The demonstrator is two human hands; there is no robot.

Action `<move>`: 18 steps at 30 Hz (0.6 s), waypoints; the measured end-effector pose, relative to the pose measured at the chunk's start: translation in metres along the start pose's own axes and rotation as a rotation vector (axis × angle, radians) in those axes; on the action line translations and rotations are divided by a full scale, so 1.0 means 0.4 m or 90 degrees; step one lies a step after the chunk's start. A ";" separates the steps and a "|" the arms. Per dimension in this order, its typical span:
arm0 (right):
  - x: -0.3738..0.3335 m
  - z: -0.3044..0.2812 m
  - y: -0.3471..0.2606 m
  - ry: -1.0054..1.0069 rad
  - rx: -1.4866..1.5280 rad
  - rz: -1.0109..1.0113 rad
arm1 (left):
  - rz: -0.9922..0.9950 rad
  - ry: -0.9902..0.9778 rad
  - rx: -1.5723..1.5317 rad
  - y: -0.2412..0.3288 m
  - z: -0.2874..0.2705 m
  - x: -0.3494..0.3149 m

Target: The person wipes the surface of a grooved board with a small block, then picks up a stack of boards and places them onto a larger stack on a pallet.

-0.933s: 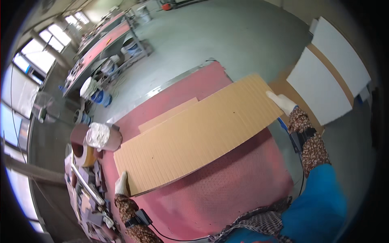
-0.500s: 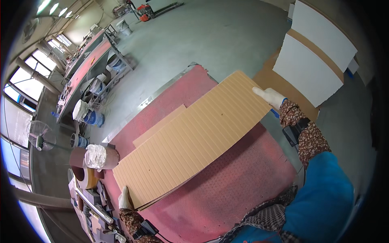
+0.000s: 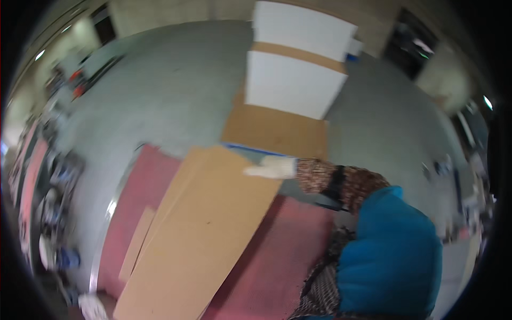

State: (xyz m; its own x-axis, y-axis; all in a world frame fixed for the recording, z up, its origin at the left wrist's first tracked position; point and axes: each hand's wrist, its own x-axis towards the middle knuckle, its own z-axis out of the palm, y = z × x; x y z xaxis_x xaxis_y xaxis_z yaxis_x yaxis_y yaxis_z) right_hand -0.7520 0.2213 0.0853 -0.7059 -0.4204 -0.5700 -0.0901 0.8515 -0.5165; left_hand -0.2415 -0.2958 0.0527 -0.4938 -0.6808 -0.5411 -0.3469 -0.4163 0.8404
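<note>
Right hand: the gloved right hand (image 3: 271,167) grasps the far right corner of the cardboard sheet (image 3: 205,234), its patterned sleeve (image 3: 341,181) reaching in from the right.
Left hand: a white shape at the table's near left corner (blurred) may be the left hand (image 3: 92,306); whether it grips the sheet cannot be told.
Sheet: long, brown, lying slantwise over the red table (image 3: 288,256), from the near left corner up to the far right edge, its far end past that edge.
Under it: a second brown sheet (image 3: 178,184) shows along its left side, and a narrow cardboard strip (image 3: 136,242) lies on the red top just beside.
Beyond the far edge: a flat cardboard piece (image 3: 274,130) on the grey floor (image 3: 160,101), then white panels (image 3: 298,80) stacked with a brown band between them.
Left of the table: benches with buckets and clutter (image 3: 53,213), too blurred to sort.
Near right: a blue padded garment (image 3: 394,256) (the person's own) hides the table's near right corner.
</note>
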 end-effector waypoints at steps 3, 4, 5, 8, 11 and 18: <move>-0.012 -0.035 -0.034 0.003 -0.036 0.017 | -0.025 0.020 0.054 0.018 0.117 0.002; -0.015 -0.042 -0.028 0.019 -0.032 0.038 | -0.033 0.010 0.063 0.018 0.156 0.021; -0.022 -0.042 -0.025 0.051 -0.015 0.053 | -0.037 0.003 0.073 0.021 0.186 0.028; -0.074 -0.032 -0.028 0.053 0.006 0.068 | -0.062 0.001 0.092 0.005 0.213 0.019; -0.073 -0.034 -0.027 0.042 0.019 0.058 | -0.064 -0.007 0.105 0.011 0.231 0.015; -0.074 -0.032 -0.016 0.051 0.035 0.041 | -0.077 0.003 0.117 0.003 0.235 -0.007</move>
State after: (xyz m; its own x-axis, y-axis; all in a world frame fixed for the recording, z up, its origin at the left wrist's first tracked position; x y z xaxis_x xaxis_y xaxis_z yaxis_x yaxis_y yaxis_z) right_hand -0.7396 0.2324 0.1135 -0.7628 -0.3379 -0.5514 -0.0063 0.8565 -0.5161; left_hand -0.3156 -0.2377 0.0523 -0.4360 -0.6355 -0.6372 -0.5431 -0.3788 0.7494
